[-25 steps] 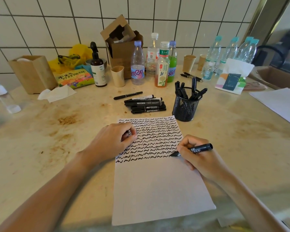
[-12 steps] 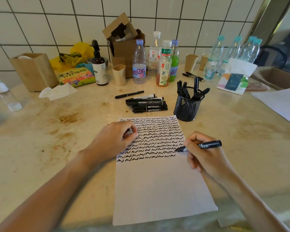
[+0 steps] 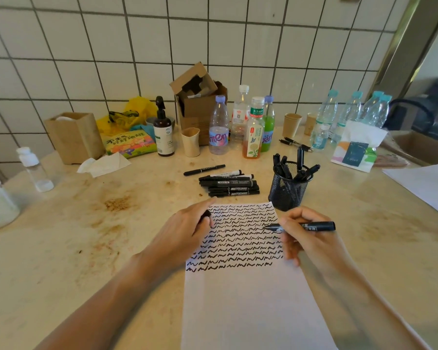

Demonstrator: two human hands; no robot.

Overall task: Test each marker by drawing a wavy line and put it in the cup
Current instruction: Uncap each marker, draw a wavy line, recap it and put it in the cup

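Sideways, marker (image 3: 304, 226) in right hand (image 3: 304, 239), tip leftward

The white paper (image 3: 250, 311) carries rows of black wavy lines (image 3: 240, 238). The markers (image 3: 229, 184) and the mesh cup (image 3: 287, 190) are black. The counter (image 3: 86, 236) is beige with brown stains.

Six loose black markers (image 3: 229, 184) lie stacked on the table, one marker (image 3: 305, 226) is in hand, and about six stand in one mesh cup (image 3: 287, 190). One sheet (image 3: 250, 299) carries roughly thirteen wavy rows.
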